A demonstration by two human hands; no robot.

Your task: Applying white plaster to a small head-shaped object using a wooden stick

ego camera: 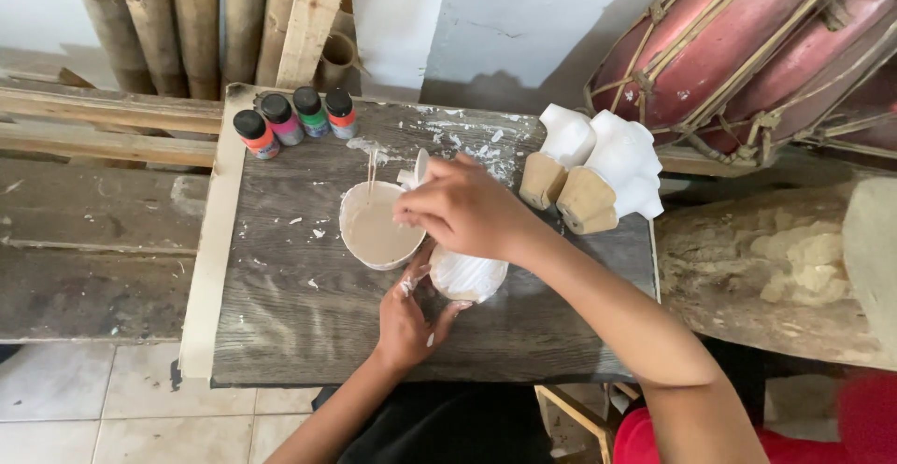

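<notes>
On a dark wooden board (308, 324), the right hand (462, 207) pinches a brush (418, 170) over a bowl of pale paint (377, 228); the left hand (406, 319), at 6 o'clock, grips a white carved piece (467, 275). Four paint bottles (294, 118) stand at 11 o'clock.

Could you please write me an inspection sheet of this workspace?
Surface: dark wooden board, flecked with white paint.
Job's things: white carved piece; bowl of pale paint.
Clutter: four paint bottles; two white carvings.
Hands: left hand holds the carved piece; right hand holds a brush over the bowl.
Cables: nothing seen.
Surroundings: bamboo poles, drums, log, tiled floor.
</notes>
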